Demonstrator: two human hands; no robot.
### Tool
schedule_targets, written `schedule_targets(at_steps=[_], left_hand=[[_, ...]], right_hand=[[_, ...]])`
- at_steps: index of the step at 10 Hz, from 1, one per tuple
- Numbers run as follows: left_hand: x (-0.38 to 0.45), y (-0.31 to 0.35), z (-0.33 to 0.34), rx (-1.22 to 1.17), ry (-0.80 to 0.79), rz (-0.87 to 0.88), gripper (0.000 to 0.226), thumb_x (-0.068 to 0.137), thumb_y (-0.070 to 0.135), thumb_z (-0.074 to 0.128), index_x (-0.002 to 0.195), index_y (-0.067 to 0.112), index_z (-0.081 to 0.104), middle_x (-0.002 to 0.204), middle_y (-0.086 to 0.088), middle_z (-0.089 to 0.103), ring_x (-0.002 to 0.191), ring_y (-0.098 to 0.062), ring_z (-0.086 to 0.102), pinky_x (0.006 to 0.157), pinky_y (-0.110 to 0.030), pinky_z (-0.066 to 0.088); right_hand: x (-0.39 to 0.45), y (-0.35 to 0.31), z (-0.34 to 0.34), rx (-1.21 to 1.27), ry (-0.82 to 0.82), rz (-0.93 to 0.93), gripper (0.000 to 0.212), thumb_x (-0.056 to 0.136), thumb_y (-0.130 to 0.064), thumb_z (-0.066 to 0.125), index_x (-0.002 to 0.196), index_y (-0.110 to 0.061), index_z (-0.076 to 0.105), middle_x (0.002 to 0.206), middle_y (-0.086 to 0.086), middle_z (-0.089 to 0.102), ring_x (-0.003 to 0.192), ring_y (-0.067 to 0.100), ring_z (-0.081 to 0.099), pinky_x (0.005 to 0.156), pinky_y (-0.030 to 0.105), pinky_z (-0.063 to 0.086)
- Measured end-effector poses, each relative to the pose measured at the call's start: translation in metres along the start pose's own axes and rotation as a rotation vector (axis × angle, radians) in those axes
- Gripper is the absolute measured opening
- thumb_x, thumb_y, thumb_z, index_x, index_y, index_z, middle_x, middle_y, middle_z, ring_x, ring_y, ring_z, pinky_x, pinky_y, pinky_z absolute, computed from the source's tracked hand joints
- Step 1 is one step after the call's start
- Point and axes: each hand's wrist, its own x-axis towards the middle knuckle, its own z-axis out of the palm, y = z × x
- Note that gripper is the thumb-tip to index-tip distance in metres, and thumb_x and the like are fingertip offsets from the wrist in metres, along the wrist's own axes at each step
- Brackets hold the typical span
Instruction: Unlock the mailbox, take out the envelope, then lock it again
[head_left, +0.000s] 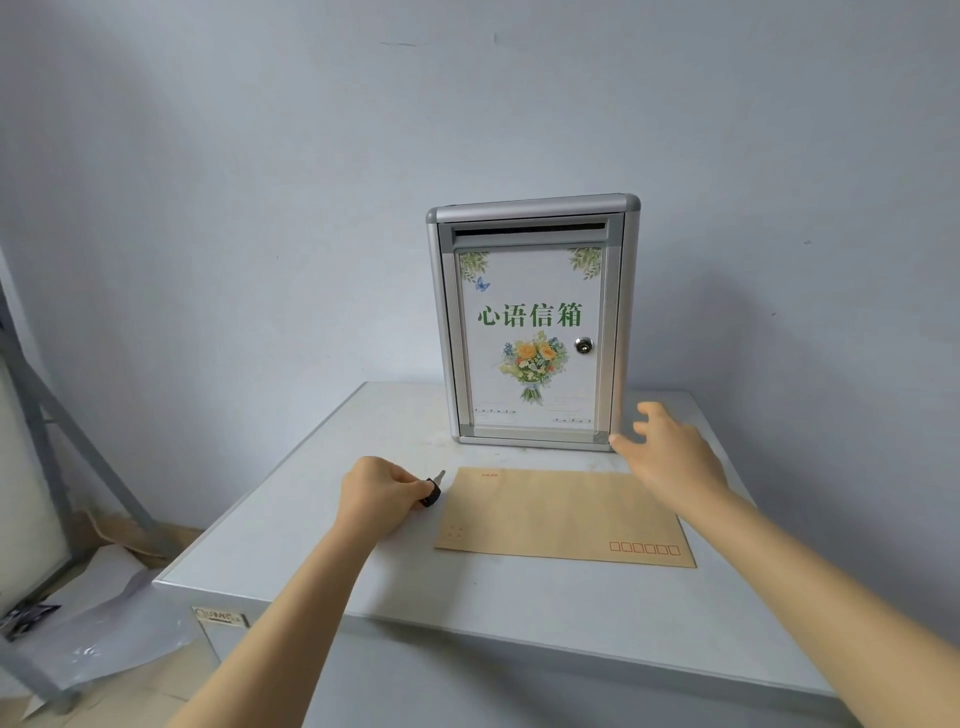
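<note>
A silver mailbox (532, 322) stands upright at the back of the white table (415, 582), its flowered door shut and its round lock (583, 345) bare. A brown envelope (561, 514) lies flat on the table in front of it. My left hand (379, 496) pinches a black-headed key (434, 488) just left of the envelope, the blade pointing up and away. My right hand (670, 452) hovers with fingers spread at the mailbox's lower right corner, a fingertip touching or nearly touching the frame.
The table stands against a pale blue wall. On the floor at left lie a grey metal frame (47, 415), plastic wrap (93, 623) and cardboard (135, 540). The table's front edge runs across the lower view.
</note>
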Motion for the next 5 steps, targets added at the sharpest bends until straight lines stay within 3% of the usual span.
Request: schedule_targets(at_steps=[2,3,4,5], left_hand=[[0.004,-0.002,-0.001,0.073,0.033,-0.014,0.019,0.073,0.019,0.071,0.055,0.013,0.068,0.061,-0.007,0.063,0.058,-0.021,0.051,0.051,-0.023,0.037],[0.005,-0.005,-0.003,0.094,0.039,0.004,0.013,0.071,0.02,0.074,0.064,0.008,0.074,0.056,-0.002,0.061,0.054,-0.015,0.05,0.047,-0.022,0.037],[0.003,-0.004,-0.005,0.12,0.016,-0.008,0.013,0.073,0.019,0.072,0.074,0.006,0.076,0.057,0.001,0.059,0.056,-0.013,0.049,0.048,-0.022,0.037],[-0.001,0.002,-0.008,0.117,0.042,0.052,0.008,0.075,0.017,0.069,0.07,0.012,0.073,0.066,-0.005,0.062,0.059,-0.018,0.05,0.053,-0.023,0.04]], right_hand=[[-0.012,0.002,-0.005,0.0,0.001,-0.027,0.055,0.085,-0.039,0.052,0.133,-0.017,0.034,0.133,0.002,0.055,0.115,0.031,0.051,0.088,0.04,0.045],[-0.017,0.002,-0.011,0.027,-0.001,-0.059,0.055,0.085,-0.039,0.052,0.133,-0.018,0.035,0.134,0.0,0.054,0.117,0.03,0.051,0.092,0.043,0.046],[-0.023,-0.002,-0.018,0.085,-0.005,-0.09,0.054,0.084,-0.04,0.054,0.132,-0.019,0.038,0.133,0.0,0.056,0.116,0.029,0.052,0.094,0.045,0.045],[-0.028,-0.008,-0.029,0.192,0.057,-0.155,0.051,0.084,-0.037,0.057,0.129,-0.019,0.043,0.129,0.001,0.059,0.107,0.025,0.059,0.091,0.047,0.048]])
